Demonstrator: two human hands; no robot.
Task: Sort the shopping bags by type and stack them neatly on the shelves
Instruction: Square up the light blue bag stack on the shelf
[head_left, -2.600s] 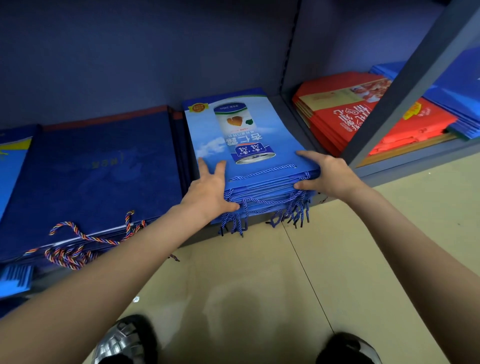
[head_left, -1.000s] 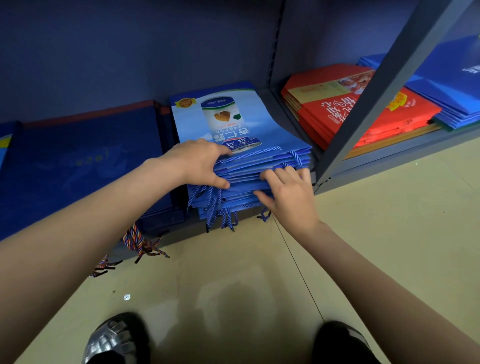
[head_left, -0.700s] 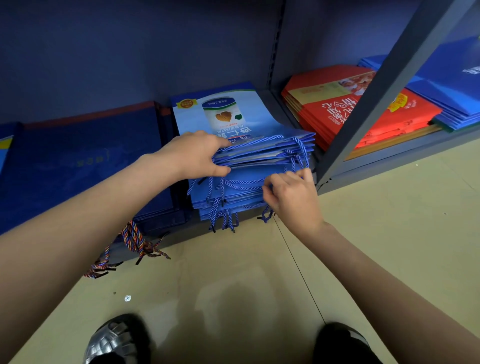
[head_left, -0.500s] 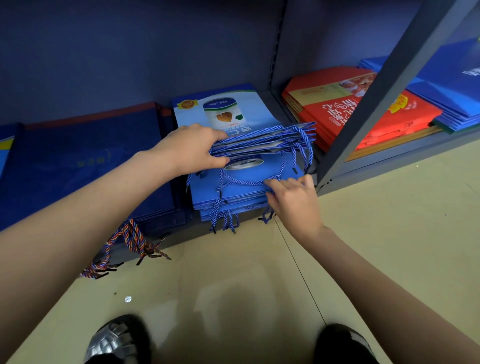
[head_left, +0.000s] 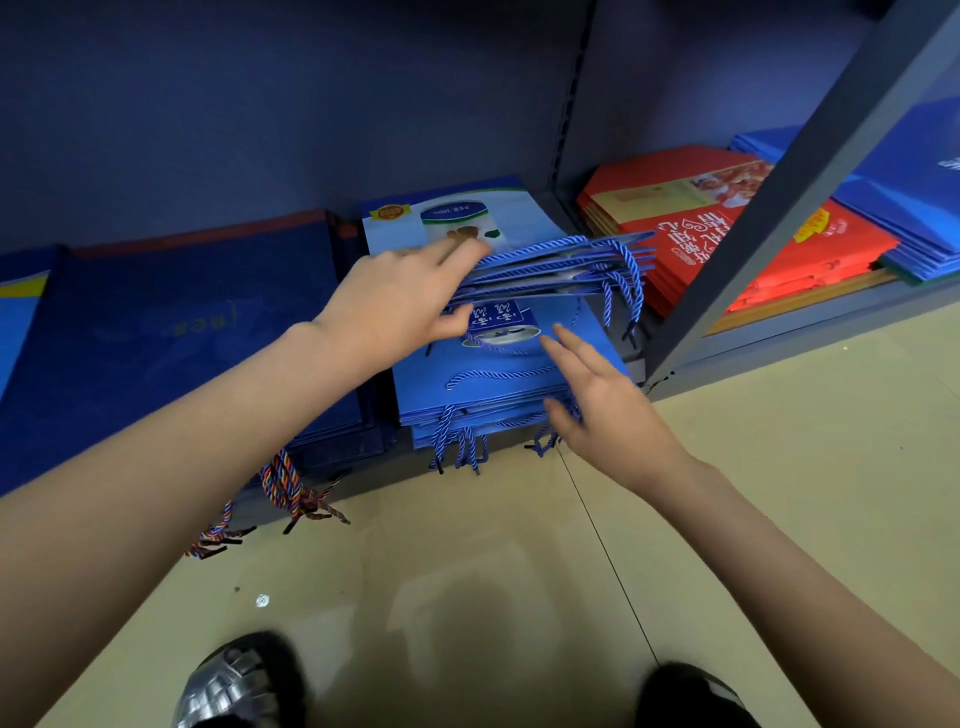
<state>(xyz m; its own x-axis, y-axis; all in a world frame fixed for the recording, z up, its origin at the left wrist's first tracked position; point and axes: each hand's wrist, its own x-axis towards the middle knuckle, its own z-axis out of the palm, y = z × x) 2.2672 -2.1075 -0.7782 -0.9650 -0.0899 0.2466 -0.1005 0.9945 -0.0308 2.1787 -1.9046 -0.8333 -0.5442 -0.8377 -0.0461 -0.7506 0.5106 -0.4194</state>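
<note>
A stack of light blue shopping bags (head_left: 498, 384) with blue rope handles lies on the bottom shelf. My left hand (head_left: 395, 301) grips the upper bags (head_left: 550, 265) of that stack, thumb below and fingers on top, and holds their front ends lifted. The can picture on a lower bag shows in the gap. My right hand (head_left: 597, 395) hovers over the front right corner of the lower bags with its fingers straight, holding nothing.
Dark navy bags (head_left: 171, 332) with multicoloured cords (head_left: 291, 493) lie left of the stack. Right of a grey shelf upright (head_left: 779, 202) lie red bags (head_left: 727, 244) and more blue bags (head_left: 914, 208). The beige floor and both my shoes are below.
My left hand has raised the upper bags higher, so the gap is wider. My right hand left the stack's front edge and opened its fingers above the lower bags.
</note>
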